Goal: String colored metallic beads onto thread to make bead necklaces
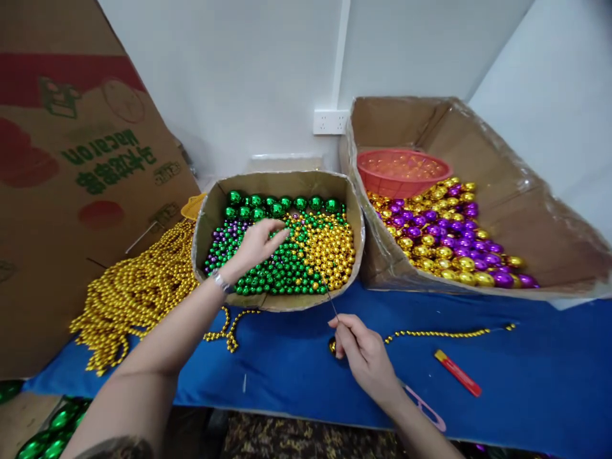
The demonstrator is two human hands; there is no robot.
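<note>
My left hand (258,245) reaches into a small cardboard box (280,301) of green, gold and purple beads, fingers curled down onto the green beads (282,268). My right hand (361,350) hovers over the blue table cover, pinching a thin needle (331,301) that points up toward the box. A strand of small gold beads (440,333) trails right from that hand across the cover. A watch sits on my left wrist.
A big cardboard box (521,210) at the right holds large gold and purple beads and a red basket (401,171). A heap of gold bead strands (138,290) lies at the left. A red cutter (458,373) and pink scissors (425,408) lie near the front edge.
</note>
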